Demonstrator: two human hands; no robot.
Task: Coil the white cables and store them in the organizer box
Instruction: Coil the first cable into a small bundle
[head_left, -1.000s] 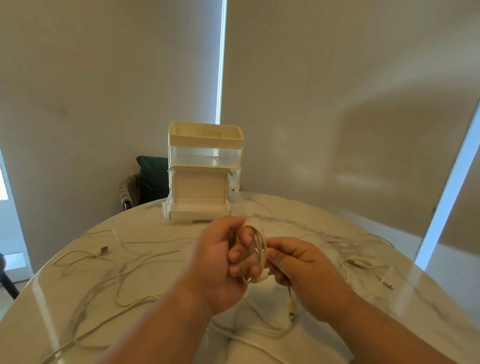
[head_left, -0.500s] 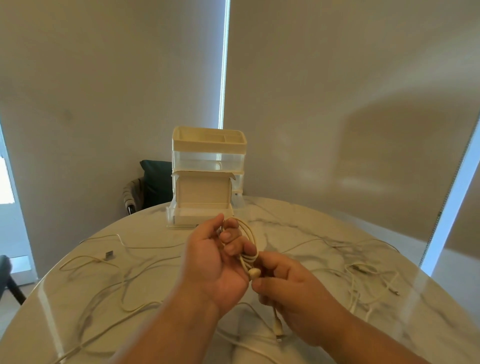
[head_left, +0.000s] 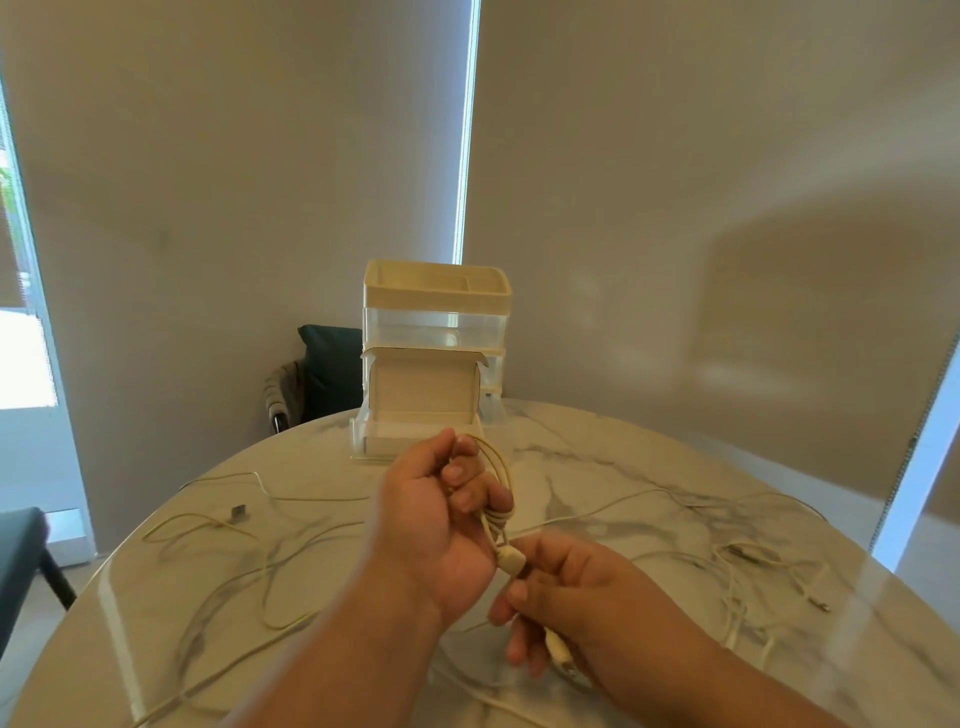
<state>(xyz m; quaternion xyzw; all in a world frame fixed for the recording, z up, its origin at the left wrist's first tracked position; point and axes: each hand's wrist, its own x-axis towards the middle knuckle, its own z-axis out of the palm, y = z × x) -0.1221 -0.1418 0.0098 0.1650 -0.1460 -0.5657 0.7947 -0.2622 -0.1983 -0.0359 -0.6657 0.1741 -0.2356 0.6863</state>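
Marbled worktop (head_left: 649, 467) carries loose white cables (head_left: 263, 587); the organizer box (head_left: 435, 306) stands at its far edge. Left hand (head_left: 431, 525) fingers grip the coiled cable (head_left: 497, 520) near the middle, and right hand (head_left: 576, 603) fingers pinch its tail.
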